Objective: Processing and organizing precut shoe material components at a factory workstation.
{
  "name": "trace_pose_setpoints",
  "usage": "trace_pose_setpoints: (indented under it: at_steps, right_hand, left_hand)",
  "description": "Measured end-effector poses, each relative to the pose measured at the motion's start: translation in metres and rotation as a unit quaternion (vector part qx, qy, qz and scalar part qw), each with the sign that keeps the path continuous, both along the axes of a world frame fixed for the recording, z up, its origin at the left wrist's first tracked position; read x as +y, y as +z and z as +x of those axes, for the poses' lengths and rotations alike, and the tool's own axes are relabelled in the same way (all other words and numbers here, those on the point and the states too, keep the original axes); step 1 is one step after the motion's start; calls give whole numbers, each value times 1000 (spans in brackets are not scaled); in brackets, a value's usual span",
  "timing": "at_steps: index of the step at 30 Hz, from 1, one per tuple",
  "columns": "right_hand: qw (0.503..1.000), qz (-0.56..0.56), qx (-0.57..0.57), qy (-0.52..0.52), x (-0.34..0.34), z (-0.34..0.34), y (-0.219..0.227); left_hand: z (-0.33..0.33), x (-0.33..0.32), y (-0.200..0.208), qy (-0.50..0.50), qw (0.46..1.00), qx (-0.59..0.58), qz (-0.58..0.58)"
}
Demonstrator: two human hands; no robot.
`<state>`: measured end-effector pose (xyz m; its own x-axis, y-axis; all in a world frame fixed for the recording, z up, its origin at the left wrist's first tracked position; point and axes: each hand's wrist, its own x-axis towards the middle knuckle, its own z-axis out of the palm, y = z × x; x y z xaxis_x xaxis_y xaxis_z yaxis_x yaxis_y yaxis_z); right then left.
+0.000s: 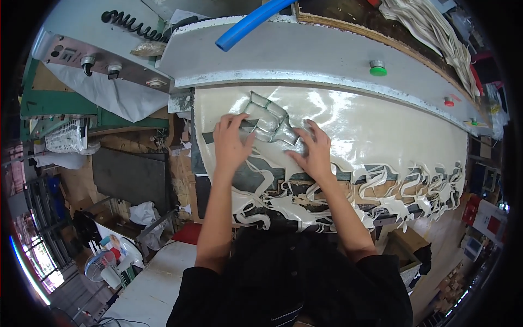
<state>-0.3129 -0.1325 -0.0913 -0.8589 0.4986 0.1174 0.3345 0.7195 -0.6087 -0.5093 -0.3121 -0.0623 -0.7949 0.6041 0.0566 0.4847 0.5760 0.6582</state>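
A metal-edged cutting die, made of several joined curved cells, lies on a glossy cream sheet. My left hand is at its left side, with curved, parted fingers and the fingertips at the die's edge. At the right end of the die, my right hand has its fingers spread, one fingertip against or very near the metal edge. Neither hand closes around the die. Along the sheet's near side hang cut-out strips of the same cream material, curled and tangled.
Behind the sheet stands a wide grey press beam with a green button and a red button. A blue hose hangs above it. A control panel is at the left; a cardboard box stands at the near right.
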Motion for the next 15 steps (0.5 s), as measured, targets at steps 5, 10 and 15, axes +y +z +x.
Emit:
trace_pose_setpoints:
  at_steps: [5,10,15]
  right_hand:
    - [1000,-17,-1,-13,-5,-16,9]
    - [997,-35,53,-52,8,-42,8]
    - [996,-25,83,-15,17,-48,-17]
  left_hand:
    - [-35,-15,-2,-200,976,72,-43]
    - [-29,-20,-14,-157,983,92,-26]
    - [-9,-33,-31,-83,994,69,4]
